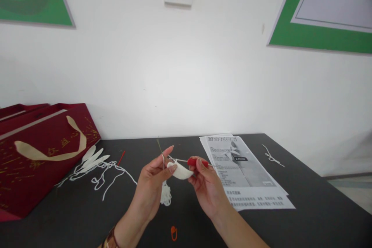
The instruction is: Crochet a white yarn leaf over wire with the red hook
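My left hand (155, 172) pinches a small white crochet piece (182, 171), curved like a petal, between thumb and fingers. White yarn passes over its raised index finger. In my right hand (205, 182) is a crochet hook with a red handle (197, 162), its metal shaft pointing left at the upper edge of the piece. The hook's tip is too small to make out. Below the left fingers hangs or lies a bunch of white yarn (166, 195). A thin greenish wire (159, 144) sticks up beside the left index finger.
An orange stitch marker (173, 233) lies near the front of the dark table (145, 221). Leftward are white petal-shaped pieces (94, 159) with loose yarn, a thin red stick (121, 157) and dark red gift bags (52, 155). Printed sheets (247, 174) and a yarn scrap (272, 158) lie right.
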The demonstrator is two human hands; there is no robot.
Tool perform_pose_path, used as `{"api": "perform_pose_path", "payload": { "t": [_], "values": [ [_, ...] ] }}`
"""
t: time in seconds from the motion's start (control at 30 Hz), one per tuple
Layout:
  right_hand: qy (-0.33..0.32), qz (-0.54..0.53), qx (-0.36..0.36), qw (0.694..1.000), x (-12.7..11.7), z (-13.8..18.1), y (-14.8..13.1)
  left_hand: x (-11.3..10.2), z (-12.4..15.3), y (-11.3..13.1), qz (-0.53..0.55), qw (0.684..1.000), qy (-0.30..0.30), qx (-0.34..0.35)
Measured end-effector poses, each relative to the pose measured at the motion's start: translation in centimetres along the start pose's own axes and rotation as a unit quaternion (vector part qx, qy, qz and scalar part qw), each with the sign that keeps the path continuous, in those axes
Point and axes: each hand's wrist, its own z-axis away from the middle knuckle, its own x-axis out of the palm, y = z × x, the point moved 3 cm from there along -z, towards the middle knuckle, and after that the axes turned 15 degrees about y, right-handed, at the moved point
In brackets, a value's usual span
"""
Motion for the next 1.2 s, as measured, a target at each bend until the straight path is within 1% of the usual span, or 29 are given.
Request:
{"api": "perform_pose_path", "payload": {
  "t": [0.23,0.43,0.5,0.57,0.6,0.63,0.67,0.7,0.73,0.8,0.83,0.87,0.9,0.93,0.97,1.0,1.03,1.07,1.1,1.13,1.17,1.2],
  "values": [
    [-0.014,0.018,-0.02,1.0,0.1,0.1,-0.5,0.2,0.4,0.4,-0.025,0.999,-0.027,-0.002],
    [-0.001,0.046,-0.062,0.997,0.2,0.4,-0.6,0.2,0.5,0.5,-0.026,0.999,-0.006,0.023],
    [0.004,0.07,-0.094,0.993,0.1,0.6,-0.8,0.1,0.5,0.5,-0.05,0.997,0.007,0.053],
    [0.006,0.119,-0.166,0.979,0.0,0.9,-1.2,-0.1,0.4,0.6,-0.087,0.991,0.028,0.097],
    [0.004,0.156,-0.219,0.963,0.0,1.1,-1.4,-0.2,0.4,0.6,-0.104,0.987,0.039,0.116],
    [-0.002,0.198,-0.283,0.938,0.0,1.5,-1.7,-0.2,0.4,0.6,-0.116,0.983,0.05,0.131],
    [-0.014,0.244,-0.351,0.904,0.1,1.9,-1.9,-0.2,0.4,0.6,-0.12,0.982,0.058,0.136],
    [-0.034,0.288,-0.42,0.86,0.2,2.4,-2.1,-0.2,0.4,0.5,-0.113,0.983,0.064,0.13],
    [-0.062,0.325,-0.489,0.807,0.4,3.0,-2.2,-0.1,0.4,0.4,-0.097,0.987,0.066,0.114],
    [-0.134,0.362,-0.609,0.693,0.6,4.0,-2.2,0.1,0.4,0.2,-0.043,0.996,0.056,0.055],
    [-0.168,0.363,-0.649,0.648,0.7,4.4,-2.2,0.2,0.4,0.1,-0.013,0.999,0.043,0.017],
    [-0.191,0.354,-0.672,0.622,0.7,4.6,-2.2,0.4,0.5,0.1,0.012,0.999,0.023,-0.022],
    [-0.202,0.341,-0.675,0.622,0.7,4.6,-2.2,0.5,0.5,0.2,0.03,0.998,0.004,-0.054],
    [-0.198,0.324,-0.656,0.653,0.6,4.3,-2.4,0.6,0.6,0.3,0.041,0.996,-0.012,-0.077],
    [-0.186,0.299,-0.613,0.707,0.6,3.9,-2.4,0.7,0.7,0.6,0.046,0.995,-0.023,-0.089],
    [-0.171,0.263,-0.548,0.776,0.5,3.3,-2.4,0.7,0.7,0.8,0.047,0.994,-0.029,-0.092],
    [-0.153,0.219,-0.464,0.845,0.4,2.6,-2.2,0.6,0.8,1.1,0.045,0.995,-0.031,-0.089],
    [-0.136,0.17,-0.371,0.903,0.3,2.0,-1.9,0.6,1.0,1.4,0.04,0.995,-0.031,-0.086],
    [-0.124,0.121,-0.278,0.945,0.2,1.4,-1.4,0.5,1.1,1.6,0.032,0.995,-0.033,-0.084],
    [-0.115,0.077,-0.195,0.971,0.2,1.0,-0.9,0.5,1.3,1.8,0.021,0.995,-0.037,-0.087],
    [-0.106,0.044,-0.126,0.985,0.1,0.7,-0.5,0.5,1.5,2.0,0.009,0.995,-0.041,-0.09],
    [-0.098,0.019,-0.071,0.992,0.1,0.5,-0.1,0.5,1.6,2.2,-0.004,0.995,-0.044,-0.094]
  ]
}}
